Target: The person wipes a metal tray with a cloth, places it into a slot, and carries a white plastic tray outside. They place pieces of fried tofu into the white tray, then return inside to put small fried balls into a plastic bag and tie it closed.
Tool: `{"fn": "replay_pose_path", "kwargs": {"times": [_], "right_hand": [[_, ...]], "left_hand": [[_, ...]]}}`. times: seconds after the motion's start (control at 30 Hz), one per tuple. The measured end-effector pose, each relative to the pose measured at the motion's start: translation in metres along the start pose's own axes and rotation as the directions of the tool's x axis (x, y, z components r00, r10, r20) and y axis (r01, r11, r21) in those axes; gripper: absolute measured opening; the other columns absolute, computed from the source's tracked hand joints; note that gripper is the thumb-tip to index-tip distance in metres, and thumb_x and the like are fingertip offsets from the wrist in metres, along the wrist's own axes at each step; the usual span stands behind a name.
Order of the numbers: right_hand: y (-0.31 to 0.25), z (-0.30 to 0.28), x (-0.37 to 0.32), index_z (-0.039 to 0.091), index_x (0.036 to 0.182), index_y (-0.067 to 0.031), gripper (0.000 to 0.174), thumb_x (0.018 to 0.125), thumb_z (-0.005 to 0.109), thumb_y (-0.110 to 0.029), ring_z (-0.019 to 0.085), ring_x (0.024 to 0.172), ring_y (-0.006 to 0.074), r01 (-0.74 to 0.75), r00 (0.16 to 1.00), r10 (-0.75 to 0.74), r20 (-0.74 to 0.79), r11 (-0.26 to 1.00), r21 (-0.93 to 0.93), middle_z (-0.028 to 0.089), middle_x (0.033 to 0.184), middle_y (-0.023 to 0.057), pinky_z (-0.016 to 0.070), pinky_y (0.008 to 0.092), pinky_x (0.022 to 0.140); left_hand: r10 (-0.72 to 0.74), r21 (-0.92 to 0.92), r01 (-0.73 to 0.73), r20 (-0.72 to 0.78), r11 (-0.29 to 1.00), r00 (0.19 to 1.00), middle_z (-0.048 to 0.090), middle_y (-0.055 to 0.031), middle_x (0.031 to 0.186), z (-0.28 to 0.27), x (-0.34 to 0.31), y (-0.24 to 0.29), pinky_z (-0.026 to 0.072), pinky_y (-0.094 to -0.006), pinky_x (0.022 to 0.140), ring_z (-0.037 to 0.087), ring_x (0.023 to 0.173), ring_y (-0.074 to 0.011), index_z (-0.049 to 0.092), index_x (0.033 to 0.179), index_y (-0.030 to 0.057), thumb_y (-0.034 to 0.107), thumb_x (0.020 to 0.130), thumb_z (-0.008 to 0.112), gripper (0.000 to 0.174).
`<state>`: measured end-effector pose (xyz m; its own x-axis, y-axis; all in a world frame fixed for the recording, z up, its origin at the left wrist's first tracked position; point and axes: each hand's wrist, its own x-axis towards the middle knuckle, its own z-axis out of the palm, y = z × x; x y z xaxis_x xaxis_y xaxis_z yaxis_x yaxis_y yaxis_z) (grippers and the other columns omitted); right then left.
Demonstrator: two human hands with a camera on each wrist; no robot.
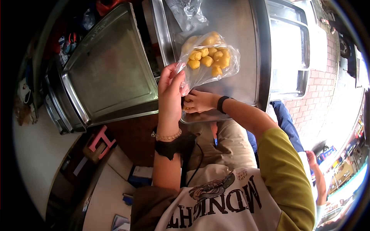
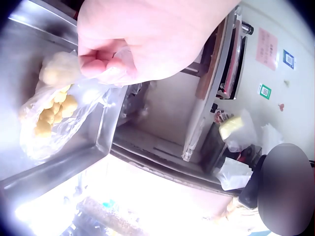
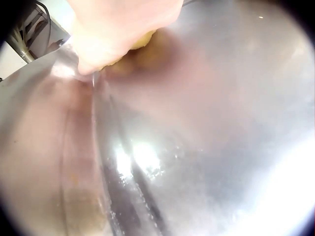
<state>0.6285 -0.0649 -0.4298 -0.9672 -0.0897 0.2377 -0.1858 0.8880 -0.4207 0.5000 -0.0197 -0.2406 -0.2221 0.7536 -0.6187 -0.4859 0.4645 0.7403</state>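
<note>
My left hand (image 1: pixel 169 82) pinches the gathered top of a clear plastic bag (image 1: pixel 234 64) over the metal tray (image 1: pixel 243 23). Inside the bag lie several yellow lumps (image 1: pixel 207 61) that look like small peeled potatoes. In the left wrist view the curled fingers (image 2: pixel 96 68) hold the bag's film, and the bag (image 2: pixel 54 145) hangs over the tray. Low at the tray's near corner, my right hand (image 1: pixel 202 101) has its fingers curled round yellow lumps of the same kind. The right wrist view shows a yellow lump (image 3: pixel 143 41) under that hand (image 3: pixel 120 29), mostly hidden by it.
Another crumpled clear bag (image 1: pixel 189 15) lies at the tray's far end. A second metal tray (image 1: pixel 111 61) stands to the left, and more bright trays (image 1: pixel 287 50) to the right. Another person's arm (image 1: pixel 318 177) shows at the right. A pink-handled object (image 1: pixel 101 141) sits below the left tray.
</note>
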Motion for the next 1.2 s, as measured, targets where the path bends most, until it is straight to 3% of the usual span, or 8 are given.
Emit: {"fn": "replay_pose_path", "kwargs": {"times": [0.27, 0.4, 0.47, 0.63, 0.73, 0.87, 0.93, 1.2], "right_hand": [[-0.014, -0.064, -0.003, 0.060, 0.098, -0.0126, 0.032, 0.068, 0.065, -0.022, 0.057, 0.087, 0.0256, -0.544, 0.809, 0.587, -0.035, 0.769, 0.335, 0.056, 0.092, 0.0051, 0.0486, 0.0335, 0.070], [-0.020, -0.131, -0.022, 0.058, 0.110, -0.0082, 0.035, 0.076, 0.061, -0.017, 0.056, 0.086, 0.0189, -0.327, 0.558, 0.790, 0.254, -0.072, 0.942, 0.060, 0.094, 0.0068, 0.0465, 0.0285, 0.075], [-0.013, -0.163, -0.029, 0.056, 0.113, -0.0065, 0.036, 0.082, 0.060, -0.023, 0.053, 0.086, 0.0143, 0.060, 0.360, 0.845, 0.395, -0.443, 0.895, 0.059, 0.097, 0.0040, 0.0444, 0.0263, 0.077], [0.027, -0.174, 0.010, 0.053, 0.117, -0.0063, 0.039, 0.087, 0.054, -0.032, 0.051, 0.093, 0.0144, 0.212, 0.141, 0.900, 0.413, -0.435, 0.875, 0.057, 0.103, 0.0051, 0.0415, 0.0265, 0.082], [0.037, -0.162, 0.007, 0.052, 0.116, -0.0073, 0.041, 0.089, 0.051, -0.037, 0.047, 0.104, 0.0141, 0.331, 0.093, 0.903, 0.420, -0.426, 0.842, 0.052, 0.113, 0.0053, 0.0375, 0.0278, 0.086], [0.025, -0.170, -0.039, 0.053, 0.110, -0.0068, 0.039, 0.084, 0.055, -0.035, 0.046, 0.112, 0.0189, -0.700, 0.106, 0.981, 0.165, -0.045, 0.712, 0.053, 0.115, 0.0080, 0.0317, 0.0395, 0.093], [0.011, -0.179, -0.062, 0.052, 0.113, -0.0082, 0.037, 0.082, 0.057, -0.027, 0.048, 0.108, 0.0188, -0.927, 0.369, 0.896, -0.248, 0.337, -0.163, 0.055, 0.109, 0.0054, 0.0277, 0.0465, 0.094], [-0.049, -0.256, -0.090, 0.053, 0.079, -0.0154, 0.012, 0.068, 0.056, -0.011, 0.050, 0.091, 0.0097, -0.737, 0.665, 0.649, -0.369, 0.493, -0.462, 0.049, 0.081, -0.0036, 0.0296, 0.0347, 0.084]], "left_hand": [[0.187, 0.225, -0.174, -0.038, 0.959, 0.982, 0.050, 0.0017, 0.083, 0.000, 0.007, -0.005, 0.0348, -0.0204, 0.054, 0.040, 0.062, -0.0044, 0.054, 0.107, 0.0028, 0.010, 0.089, 0.055, 0.019], [0.576, 0.675, -0.516, 0.161, 0.528, 0.801, 0.054, 0.0019, 0.088, -0.007, 0.015, -0.013, 0.0394, -0.0199, 0.058, 0.046, 0.071, -0.0041, 0.056, 0.105, 0.0050, 0.012, 0.090, 0.056, 0.017], [0.417, 0.525, -0.390, 0.072, 0.757, 0.906, 0.054, 0.0025, 0.089, 0.000, 0.010, -0.008, 0.0397, -0.0206, 0.058, 0.046, 0.072, -0.0038, 0.056, 0.105, 0.0061, 0.012, 0.090, 0.056, 0.016], [0.010, 0.252, 0.001, -0.043, 0.968, 0.999, 0.053, 0.0022, 0.083, 0.012, -0.005, 0.002, 0.0397, -0.0220, 0.060, 0.047, 0.070, -0.0049, 0.052, 0.106, 0.0060, 0.014, 0.093, 0.048, 0.016], [0.197, 0.275, -0.184, -0.021, 0.944, 0.980, 0.047, 0.0021, 0.071, 0.016, -0.008, -0.003, 0.0379, -0.0234, 0.066, 0.048, 0.070, -0.0070, 0.052, 0.106, 0.0049, 0.015, 0.091, 0.048, 0.018], [0.323, 0.297, -0.288, -0.078, 0.910, 0.943, 0.042, 0.0017, 0.063, -0.004, -0.004, -0.005, 0.0380, -0.0245, 0.068, 0.048, 0.069, -0.0096, 0.052, 0.104, 0.0013, 0.017, 0.092, 0.047, 0.020], [0.260, 0.217, -0.238, -0.075, 0.947, 0.963, 0.039, 0.0028, 0.061, -0.008, -0.007, 0.005, 0.0368, -0.0233, 0.067, 0.046, 0.065, -0.0086, 0.053, 0.102, -0.0006, 0.017, 0.092, 0.048, 0.021], [0.382, 0.409, -0.314, -0.094, 0.857, 0.920, 0.054, -0.0030, 0.098, 0.002, -0.041, 0.030, 0.0379, -0.0217, 0.075, 0.047, 0.088, -0.0073, 0.055, 0.109, 0.0063, 0.015, 0.087, 0.057, 0.024]]}}
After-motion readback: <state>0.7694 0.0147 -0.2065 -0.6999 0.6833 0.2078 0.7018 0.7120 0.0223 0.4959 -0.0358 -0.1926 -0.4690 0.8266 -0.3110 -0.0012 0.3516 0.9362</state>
